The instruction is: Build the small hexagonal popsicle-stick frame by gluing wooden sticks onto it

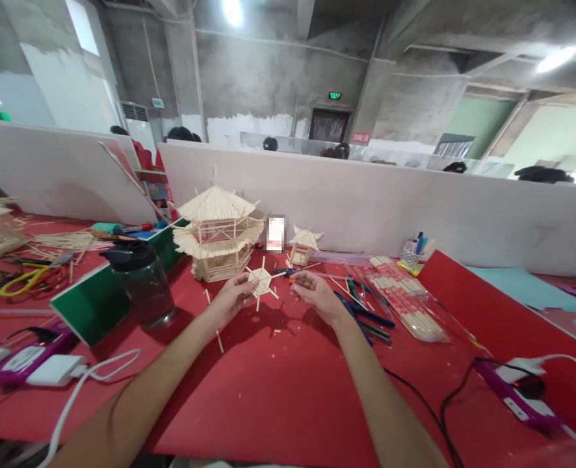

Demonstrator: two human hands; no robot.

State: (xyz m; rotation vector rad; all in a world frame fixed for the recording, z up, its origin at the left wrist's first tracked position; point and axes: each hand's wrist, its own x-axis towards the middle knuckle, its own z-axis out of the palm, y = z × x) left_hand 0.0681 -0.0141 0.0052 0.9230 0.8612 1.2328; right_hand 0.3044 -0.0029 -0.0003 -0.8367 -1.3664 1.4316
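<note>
My left hand (232, 296) pinches a small hexagonal frame of thin wooden sticks (262, 281), held just above the red table (278, 390). My right hand (314, 292) is closed in a pinch close to the frame's right side; what it holds is too small to name. Behind the hands stands a two-tier stick pagoda model (217, 234). A smaller stick pavilion (303, 246) sits to its right. Loose sticks lie on the table around my left wrist.
A dark bottle (142, 283) and a green board (107, 286) stand at left. Pliers and cutters (366, 315) and bagged chopsticks (407, 299) lie at right. Cables and purple devices (522, 396) sit near both front corners. A white partition (415, 208) backs the table.
</note>
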